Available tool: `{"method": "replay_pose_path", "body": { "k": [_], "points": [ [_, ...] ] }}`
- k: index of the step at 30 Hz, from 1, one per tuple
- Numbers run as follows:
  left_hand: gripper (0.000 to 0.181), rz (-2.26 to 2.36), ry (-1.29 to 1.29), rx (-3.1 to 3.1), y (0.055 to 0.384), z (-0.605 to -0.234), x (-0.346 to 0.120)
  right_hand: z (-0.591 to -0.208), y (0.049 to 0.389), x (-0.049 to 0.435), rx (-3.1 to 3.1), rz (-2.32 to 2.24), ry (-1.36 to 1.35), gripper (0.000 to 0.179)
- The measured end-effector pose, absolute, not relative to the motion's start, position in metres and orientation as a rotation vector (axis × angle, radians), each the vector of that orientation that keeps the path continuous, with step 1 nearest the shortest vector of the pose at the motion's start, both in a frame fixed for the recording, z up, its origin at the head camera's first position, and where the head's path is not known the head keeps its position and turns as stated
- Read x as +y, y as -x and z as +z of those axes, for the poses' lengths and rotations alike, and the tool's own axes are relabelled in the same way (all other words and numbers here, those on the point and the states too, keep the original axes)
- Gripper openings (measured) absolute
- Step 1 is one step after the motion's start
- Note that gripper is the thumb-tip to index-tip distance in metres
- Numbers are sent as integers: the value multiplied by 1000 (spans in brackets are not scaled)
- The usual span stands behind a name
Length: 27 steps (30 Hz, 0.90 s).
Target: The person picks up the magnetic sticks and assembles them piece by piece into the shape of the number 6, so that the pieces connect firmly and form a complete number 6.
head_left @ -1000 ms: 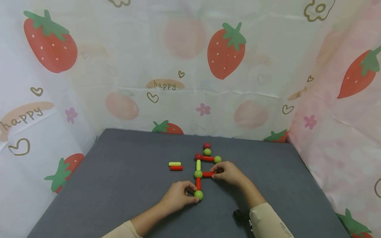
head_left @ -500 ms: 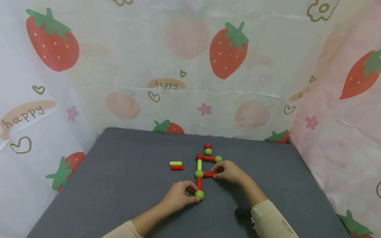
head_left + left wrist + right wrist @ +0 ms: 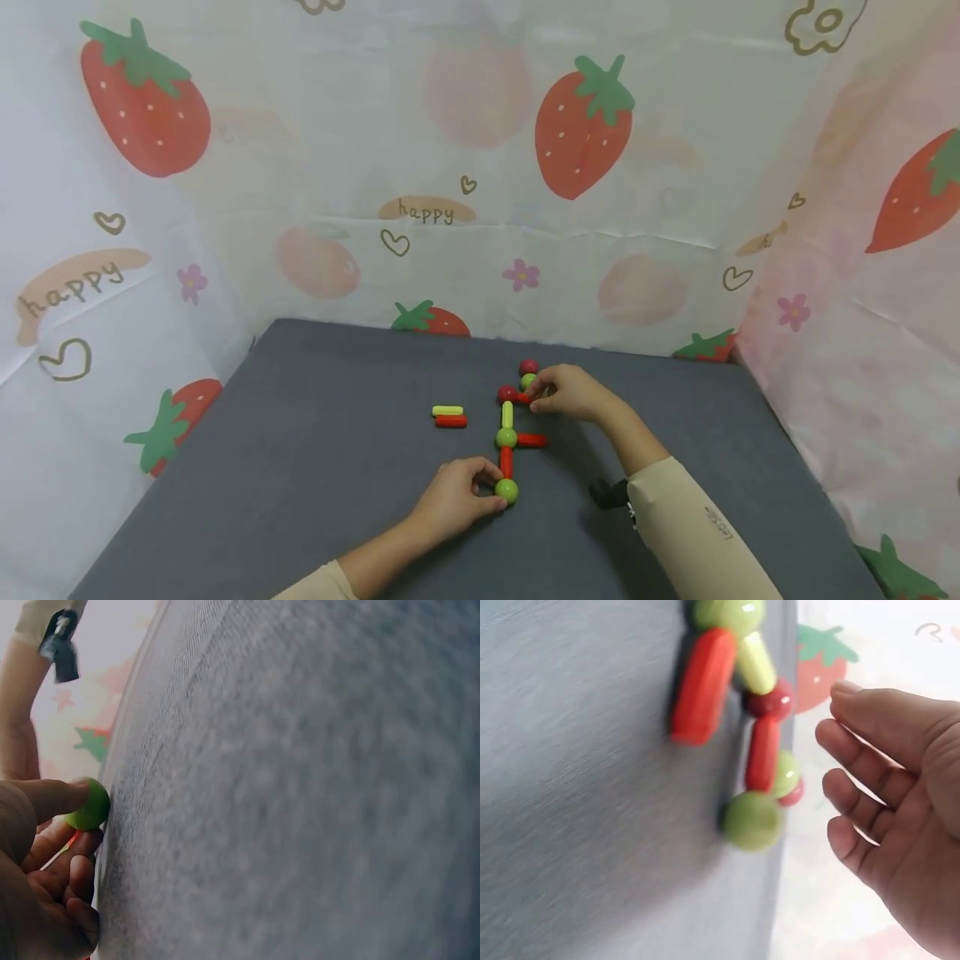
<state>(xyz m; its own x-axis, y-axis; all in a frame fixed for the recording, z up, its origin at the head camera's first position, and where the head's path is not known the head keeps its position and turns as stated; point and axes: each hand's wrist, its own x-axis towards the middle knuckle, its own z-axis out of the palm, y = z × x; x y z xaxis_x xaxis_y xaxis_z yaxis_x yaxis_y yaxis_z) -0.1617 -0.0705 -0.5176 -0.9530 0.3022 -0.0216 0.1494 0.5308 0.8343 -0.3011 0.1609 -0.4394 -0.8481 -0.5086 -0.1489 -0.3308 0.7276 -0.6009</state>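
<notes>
My left hand (image 3: 453,498) pinches the green ball (image 3: 506,492) at the near end of a ball-and-stick figure on the table. From it run a red stick (image 3: 506,463), a middle green ball (image 3: 507,437), a yellow-green stick (image 3: 507,414) and a red ball (image 3: 507,394). One red side stick (image 3: 703,686) points right from the middle ball, its outer end bare. Another red stick (image 3: 763,754) joins the red ball to an end green ball (image 3: 752,821), which my right hand hides in the head view. My right hand (image 3: 907,780) holds nothing, fingers spread beside that ball.
Behind the figure lie a loose green ball (image 3: 528,381) and a dark red ball (image 3: 528,367). Left of it, a yellow-green stick (image 3: 447,410) and a red stick (image 3: 451,422) lie side by side. A strawberry-print curtain (image 3: 450,167) stands around the grey table (image 3: 337,417).
My right hand has let go of the red side stick and moved away from me, over to the end green ball. My left hand still pinches the near green ball.
</notes>
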Motion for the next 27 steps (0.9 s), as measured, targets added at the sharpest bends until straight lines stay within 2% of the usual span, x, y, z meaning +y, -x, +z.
{"method": "replay_pose_path", "body": {
  "k": [12,20,27],
  "points": [
    [25,1383,-401,2666,159,-522,-71,-426,328,104,2565,-919,798,16],
    [24,1367,-404,2688,159,-524,-70,-446,344,71,2452,-895,936,27],
    [25,1360,-414,2701,158,-521,-72,-455,347,55,2380,-886,899,27]
  ]
}}
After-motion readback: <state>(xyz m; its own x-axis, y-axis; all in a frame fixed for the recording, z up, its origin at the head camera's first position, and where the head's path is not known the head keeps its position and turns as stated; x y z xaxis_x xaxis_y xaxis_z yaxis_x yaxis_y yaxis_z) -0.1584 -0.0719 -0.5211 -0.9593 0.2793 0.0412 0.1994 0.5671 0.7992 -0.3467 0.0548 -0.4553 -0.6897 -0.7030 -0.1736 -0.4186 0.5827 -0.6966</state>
